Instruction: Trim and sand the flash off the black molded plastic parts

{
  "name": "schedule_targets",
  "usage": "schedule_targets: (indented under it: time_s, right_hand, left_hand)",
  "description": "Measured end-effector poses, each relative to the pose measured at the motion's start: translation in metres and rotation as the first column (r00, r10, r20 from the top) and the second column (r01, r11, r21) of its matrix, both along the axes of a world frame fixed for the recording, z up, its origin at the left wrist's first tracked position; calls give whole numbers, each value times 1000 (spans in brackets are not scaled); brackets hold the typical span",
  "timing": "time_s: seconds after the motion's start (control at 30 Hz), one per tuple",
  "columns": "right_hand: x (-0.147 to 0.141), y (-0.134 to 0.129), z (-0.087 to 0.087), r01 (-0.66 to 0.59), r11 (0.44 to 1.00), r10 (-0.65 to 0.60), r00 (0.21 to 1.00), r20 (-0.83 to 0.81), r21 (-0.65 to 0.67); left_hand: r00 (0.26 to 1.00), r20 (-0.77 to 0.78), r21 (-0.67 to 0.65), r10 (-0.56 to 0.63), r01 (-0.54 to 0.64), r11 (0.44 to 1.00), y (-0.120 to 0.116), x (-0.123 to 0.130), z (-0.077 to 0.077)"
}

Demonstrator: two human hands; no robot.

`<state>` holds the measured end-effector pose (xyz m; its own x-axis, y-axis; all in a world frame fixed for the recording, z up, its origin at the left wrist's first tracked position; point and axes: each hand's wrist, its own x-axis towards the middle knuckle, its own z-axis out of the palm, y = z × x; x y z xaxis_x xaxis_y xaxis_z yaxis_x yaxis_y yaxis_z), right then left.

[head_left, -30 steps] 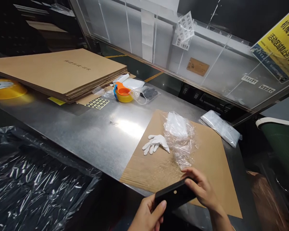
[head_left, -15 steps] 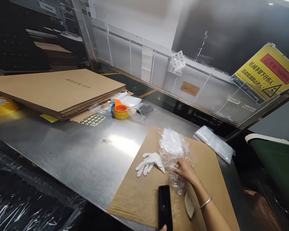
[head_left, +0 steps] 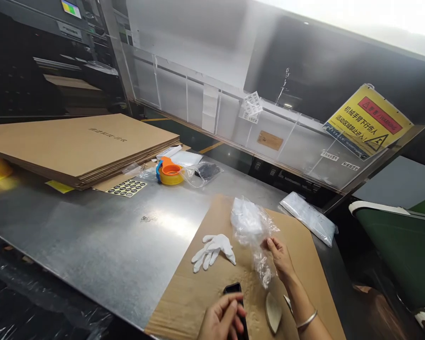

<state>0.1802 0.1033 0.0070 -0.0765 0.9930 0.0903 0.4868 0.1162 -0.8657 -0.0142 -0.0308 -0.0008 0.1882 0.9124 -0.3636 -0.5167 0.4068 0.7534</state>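
My right hand point(head_left: 280, 257) pinches the edge of a crumpled clear plastic bag point(head_left: 262, 267), which lies beside a wrapped white bundle point(head_left: 248, 218). My left hand point(head_left: 224, 317) is over a long black tray point(head_left: 233, 288), its fingers loosely curled and apart with nothing visible in them. The hand hides most of the tray. A white glove point(head_left: 214, 251) lies palm-down to the left of the plastic. Near my right wrist is a beige leaf-shaped piece point(head_left: 273, 313), with a thin white sliver point(head_left: 288, 302) next to it.
Brown cardboard point(head_left: 177, 295) covers the metal table's point(head_left: 127, 245) near right part. Stacked cardboard sheets point(head_left: 78, 146), a tape dispenser point(head_left: 172, 174) and a sticker sheet point(head_left: 127, 187) are at the left. A plastic-wrapped white pack point(head_left: 308, 217) lies by a green conveyor point(head_left: 393, 241).
My left hand has come up from the bottom edge over the black tray. My right hand has shifted slightly right, still at the plastic bag. The camera view has tilted slightly.
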Motion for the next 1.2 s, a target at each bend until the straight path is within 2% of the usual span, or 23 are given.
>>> schedule_targets:
  time_s: [0.03, 0.17, 0.27, 0.33, 0.47, 0.57, 0.63, 0.7, 0.77, 0.83, 0.9, 1.07, 1.2]
  right_hand:
    - [-1, 0, 2, 4, 1000, -4, 999, -37, -2]
    - [-10, -6, 13, -21, 999, 14, 984, -175, -38]
    - [-23, -27, 30, -54, 998, 42, 960, -278, -39]
    - [-32, -48, 41, -72, 997, 59, 947, -316, -30]
    - [-44, -89, 59, -59, 998, 59, 949, -309, 9]
    - [-48, -108, 63, -47, 998, 59, 944, -326, 42]
    - [-50, -116, 62, -81, 997, 68, 878, -474, -6]
    - [-52, -121, 59, -134, 982, 14, 751, -660, -132]
    - [-52, -125, 55, -215, 935, -69, 672, -737, -283]
    - [-52, -129, 54, -286, 876, -100, 681, -726, -389]
    - [-52, -132, 55, -314, 850, -96, 698, -709, -424]
    - [-52, -140, 60, -255, 891, -91, 711, -697, -376]
    - [-52, -148, 58, -268, 890, -38, 763, -645, -369]
  left_hand:
    - [997, -51, 73, 55, -51, 996, 8, 1, 5]
    - [969, -203, 261, 140, -85, 962, 36, 9, 23]
    - [941, -235, 353, 244, -151, 923, 52, 11, 34]
    - [930, -253, 412, 265, -145, 900, 59, 8, 42]
    - [957, -284, 461, 66, 75, 884, 61, -3, 57]
    - [964, -266, 460, 6, 122, 879, 53, -7, 60]
    - [971, -240, 454, -13, 124, 882, 46, -9, 59]
    - [974, -220, 435, -61, 154, 887, 39, -11, 58]
    - [969, -221, 409, -108, 193, 892, 33, -14, 58]
    - [962, -237, 384, -135, 220, 897, 29, -19, 58]
    - [958, -250, 371, -140, 228, 900, 26, -22, 58]
    - [957, -250, 358, -144, 229, 905, 20, -28, 55]
    - [939, -310, 385, -148, 267, 883, 15, -31, 51]
